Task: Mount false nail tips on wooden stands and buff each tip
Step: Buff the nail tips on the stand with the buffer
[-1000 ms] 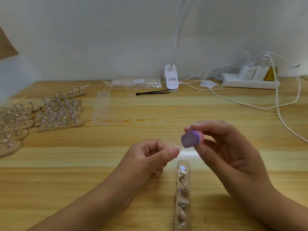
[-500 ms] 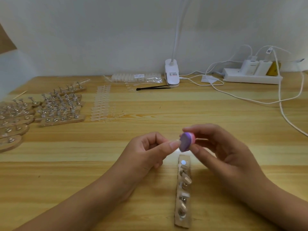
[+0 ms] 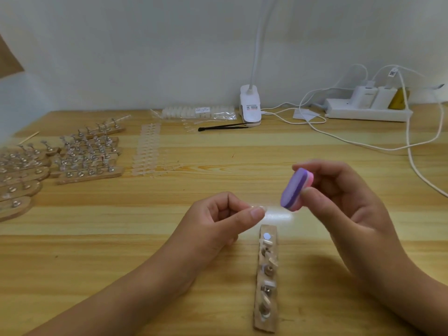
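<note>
Head view: left hand (image 3: pixel 218 221) pinches a clear nail tip (image 3: pixel 260 206) between thumb and forefinger, just above the wooden stand (image 3: pixel 266 299) lying on the worktop (image 3: pixel 121 238). Right hand (image 3: pixel 351 209) grips the purple-pink buffer block (image 3: pixel 294 189), now lifted up-right, clear of the tip it touched before.

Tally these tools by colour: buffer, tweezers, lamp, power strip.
White: 2 (lamp, power strip)
Black: 1 (tweezers)
Purple and pink: 1 (buffer)
Total: 4

pale wall (image 3: pixel 121 44), wooden table (image 3: pixel 72 251) — clip lamp (image 3: pixel 251 105)
</note>
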`<state>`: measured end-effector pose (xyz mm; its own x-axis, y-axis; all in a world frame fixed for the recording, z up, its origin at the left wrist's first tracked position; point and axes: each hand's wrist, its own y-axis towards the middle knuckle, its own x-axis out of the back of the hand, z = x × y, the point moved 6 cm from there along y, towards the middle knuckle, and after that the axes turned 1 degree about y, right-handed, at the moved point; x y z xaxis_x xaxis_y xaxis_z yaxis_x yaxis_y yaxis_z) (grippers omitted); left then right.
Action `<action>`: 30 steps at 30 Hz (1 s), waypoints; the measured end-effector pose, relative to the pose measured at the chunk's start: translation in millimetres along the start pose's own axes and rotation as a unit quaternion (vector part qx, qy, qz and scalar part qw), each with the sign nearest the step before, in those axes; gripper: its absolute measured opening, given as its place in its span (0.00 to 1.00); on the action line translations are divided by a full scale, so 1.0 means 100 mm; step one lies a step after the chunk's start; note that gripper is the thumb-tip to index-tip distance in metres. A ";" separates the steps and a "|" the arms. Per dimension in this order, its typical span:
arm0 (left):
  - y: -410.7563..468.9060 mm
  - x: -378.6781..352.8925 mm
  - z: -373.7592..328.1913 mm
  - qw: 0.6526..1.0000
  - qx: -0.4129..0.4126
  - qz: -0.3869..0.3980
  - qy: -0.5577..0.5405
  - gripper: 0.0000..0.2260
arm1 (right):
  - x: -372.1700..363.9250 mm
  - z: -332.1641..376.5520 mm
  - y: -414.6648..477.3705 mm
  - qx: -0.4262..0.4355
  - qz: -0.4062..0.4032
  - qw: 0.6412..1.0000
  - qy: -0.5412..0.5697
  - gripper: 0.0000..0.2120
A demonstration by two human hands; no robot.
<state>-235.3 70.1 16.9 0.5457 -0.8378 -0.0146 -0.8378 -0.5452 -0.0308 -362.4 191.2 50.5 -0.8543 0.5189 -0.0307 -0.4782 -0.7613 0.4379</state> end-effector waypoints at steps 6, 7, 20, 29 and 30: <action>-0.03 -0.04 -0.02 0.999 -0.013 0.030 0.029 0.11 | -0.16 -0.09 -0.03 -0.069 0.120 0.990 -0.018 0.12; -0.04 -0.06 -0.03 0.998 -0.017 0.039 0.037 0.10 | -0.17 -0.08 -0.01 -0.054 0.107 0.993 -0.015 0.12; -0.03 -0.09 -0.03 0.996 -0.006 0.070 0.061 0.10 | -0.19 -0.02 0.06 -0.007 0.083 0.996 -0.022 0.13; 0.01 -0.05 -0.01 0.996 0.016 0.088 -0.009 0.18 | 0.02 -0.16 0.02 -0.073 0.081 0.994 0.001 0.17; 0.01 -0.05 -0.01 0.995 0.019 0.094 -0.018 0.20 | 0.01 -0.15 0.01 -0.074 0.090 0.993 0.001 0.16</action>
<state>-239.3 73.6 17.5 0.3812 -0.9225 -0.0598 -0.9238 -0.3777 -0.0621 -367.1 184.7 37.4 -0.9291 0.3682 0.0347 -0.3417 -0.8905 0.3004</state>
